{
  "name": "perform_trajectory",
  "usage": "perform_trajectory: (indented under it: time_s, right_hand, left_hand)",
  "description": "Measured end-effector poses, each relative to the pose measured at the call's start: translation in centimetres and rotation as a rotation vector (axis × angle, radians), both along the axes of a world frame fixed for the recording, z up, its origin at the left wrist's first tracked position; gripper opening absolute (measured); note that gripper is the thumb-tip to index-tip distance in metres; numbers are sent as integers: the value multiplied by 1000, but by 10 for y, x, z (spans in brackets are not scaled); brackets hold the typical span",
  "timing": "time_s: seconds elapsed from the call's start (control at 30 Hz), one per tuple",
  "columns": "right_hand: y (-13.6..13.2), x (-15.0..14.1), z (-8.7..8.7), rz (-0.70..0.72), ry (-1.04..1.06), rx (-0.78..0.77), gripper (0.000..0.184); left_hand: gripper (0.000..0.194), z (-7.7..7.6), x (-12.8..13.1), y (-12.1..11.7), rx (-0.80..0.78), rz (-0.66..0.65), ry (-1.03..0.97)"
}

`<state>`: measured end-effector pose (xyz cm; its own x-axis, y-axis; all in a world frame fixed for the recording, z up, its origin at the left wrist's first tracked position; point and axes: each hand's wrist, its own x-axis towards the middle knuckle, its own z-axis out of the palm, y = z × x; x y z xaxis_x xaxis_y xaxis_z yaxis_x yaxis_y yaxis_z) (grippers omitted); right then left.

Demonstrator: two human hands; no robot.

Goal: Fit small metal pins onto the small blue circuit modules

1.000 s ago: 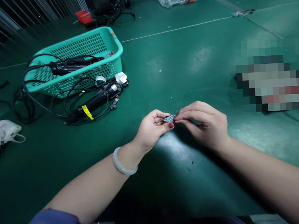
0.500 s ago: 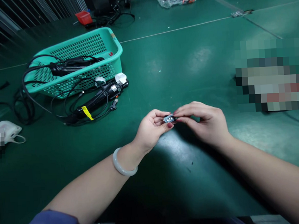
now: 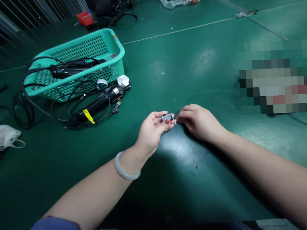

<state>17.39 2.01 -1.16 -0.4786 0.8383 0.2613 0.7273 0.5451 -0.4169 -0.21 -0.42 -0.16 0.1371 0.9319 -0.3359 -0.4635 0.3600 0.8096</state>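
Note:
My left hand (image 3: 151, 130), a pale bangle on its wrist, pinches a small blue-grey electronic part (image 3: 167, 117) between thumb and fingers. Metallic and dark details show on the part's upper face, too small to make out. Just to the right, my right hand (image 3: 198, 121) is closed in a pinch with its fingers curled down. A tiny whitish bit shows at the right fingertips, and I cannot tell what it is. Both hands are just above the green tabletop (image 3: 152, 84).
A turquoise plastic basket (image 3: 119, 56) holds a black corded tool (image 3: 71, 68). In front of it lies another black tool (image 3: 98, 103) with a yellow tag and cables. Farther back are a red tray (image 3: 85, 18) and a clear plastic bag (image 3: 170, 2). A blurred-out object sits at right.
My right hand has drawn its fingertips off the small part, and its fingers have curled in more. My left hand has shifted slightly left and up with the part.

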Motion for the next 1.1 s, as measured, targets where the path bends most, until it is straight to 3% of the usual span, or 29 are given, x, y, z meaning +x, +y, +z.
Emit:
perform_trajectory:
  time_s: [0.1,0.27,0.47,0.63,0.77,0.97,1.1]
  right_hand:
    - [0,5,2,28,2,-18,34]
    - [-5,2,7,-61,41,-80,14]
    - [-6,1,6,-33,32,-48,25]
    - [-5,7,7,-144,-7,-24,13]
    - [-5,3,6,-169,-83,-17,14]
    - [-3,7,2,-141,-124,103,16]
    - [-9,7,14,-170,-56,280,16]
  left_hand:
    - [22,1,0,0,0,-2,8]
    - [25,2,0,-1,-2,-1,14]
    - [24,1,0,0,0,3,19]
    - [22,3,1,0,-5,4,34]
    - [23,3,1,0,0,-6,44]
    - [25,1,1,0,23,-32,53]
    - [26,0,2,-1,44,-49,56]
